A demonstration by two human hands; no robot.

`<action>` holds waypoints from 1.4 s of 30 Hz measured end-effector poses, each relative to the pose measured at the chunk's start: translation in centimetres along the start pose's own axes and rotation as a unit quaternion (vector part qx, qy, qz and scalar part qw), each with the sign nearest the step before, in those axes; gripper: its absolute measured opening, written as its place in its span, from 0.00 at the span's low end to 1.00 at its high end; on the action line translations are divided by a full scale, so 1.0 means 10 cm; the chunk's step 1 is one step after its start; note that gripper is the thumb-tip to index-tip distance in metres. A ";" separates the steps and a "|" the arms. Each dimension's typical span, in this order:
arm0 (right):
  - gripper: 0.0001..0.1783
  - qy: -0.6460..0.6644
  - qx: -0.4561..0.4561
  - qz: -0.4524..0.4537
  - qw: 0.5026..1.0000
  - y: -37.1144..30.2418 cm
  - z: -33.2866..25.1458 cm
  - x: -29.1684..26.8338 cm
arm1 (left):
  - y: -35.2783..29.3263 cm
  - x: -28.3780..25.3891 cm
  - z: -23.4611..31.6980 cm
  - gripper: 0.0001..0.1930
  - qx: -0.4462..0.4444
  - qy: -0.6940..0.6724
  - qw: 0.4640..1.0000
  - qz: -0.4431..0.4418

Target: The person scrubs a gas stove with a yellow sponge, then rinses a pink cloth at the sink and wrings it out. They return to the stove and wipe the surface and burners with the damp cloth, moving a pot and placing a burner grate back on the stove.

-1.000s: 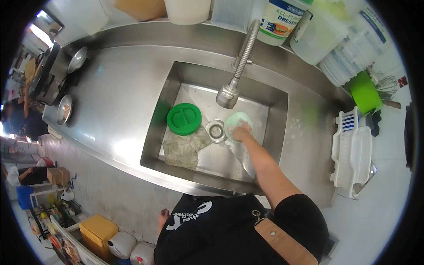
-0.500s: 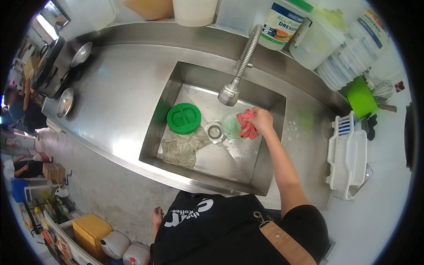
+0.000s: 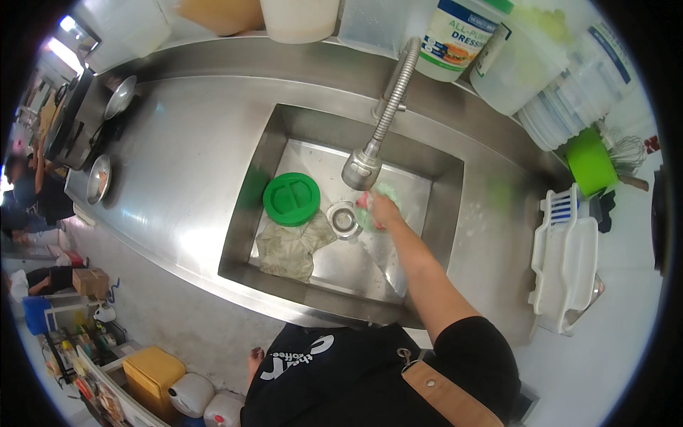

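My right hand [image 3: 384, 211] is down in the sink, its fingers closed on a pink cloth [image 3: 364, 200] that is now mostly hidden beneath them. The cloth is at a pale green, translucent round dish [image 3: 368, 221] standing just right of the drain [image 3: 343, 218]. Whether the dish holds liquid I cannot tell. On the drain's left lies a green round lid [image 3: 292, 199], partly over a crumpled olive-grey cloth [image 3: 293, 249]. My left hand does not show.
The steel sink [image 3: 242, 213] is set in a steel counter [image 3: 185, 142]. A spring-neck faucet [image 3: 363, 167] hangs over the basin near my hand. Plastic tubs [image 3: 455, 39] line the back ledge. A white dish rack [image 3: 562, 256] stands right, two metal pans [image 3: 99, 179] left.
My right hand has moved left and slightly down with the pink cloth, from the dish's right side to over it. The view has shifted slightly.
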State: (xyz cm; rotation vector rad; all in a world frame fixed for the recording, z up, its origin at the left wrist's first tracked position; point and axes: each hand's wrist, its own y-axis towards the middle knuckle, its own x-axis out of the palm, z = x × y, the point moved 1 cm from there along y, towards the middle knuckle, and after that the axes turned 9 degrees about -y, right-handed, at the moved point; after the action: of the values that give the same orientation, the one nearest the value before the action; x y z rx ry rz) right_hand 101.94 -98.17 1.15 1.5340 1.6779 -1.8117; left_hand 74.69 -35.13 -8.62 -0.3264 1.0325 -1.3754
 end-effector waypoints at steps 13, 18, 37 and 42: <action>0.24 0.175 -0.200 0.131 0.955 -0.38 0.33 -0.48 | 0.01 0.13 0.52 0.19 0.014 -0.048 0.999 0.014; 0.31 -0.071 -0.223 0.076 0.969 -0.38 0.24 -0.24 | -0.19 0.15 0.50 0.19 0.020 0.014 0.999 0.020; 0.13 0.099 -0.178 0.209 0.957 -0.31 0.37 -0.52 | 0.16 0.19 0.43 0.20 0.063 -0.035 0.997 0.009; 0.10 0.102 -0.228 0.364 0.897 -0.94 0.16 -1.17 | 0.18 0.23 0.42 0.20 0.041 -0.028 0.999 -0.017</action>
State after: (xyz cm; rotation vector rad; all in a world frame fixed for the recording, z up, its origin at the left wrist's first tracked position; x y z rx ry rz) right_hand 99.08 -101.85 15.48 1.8156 1.2112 -0.8348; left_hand 78.70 -38.35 -8.62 -0.3212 0.9247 -1.4281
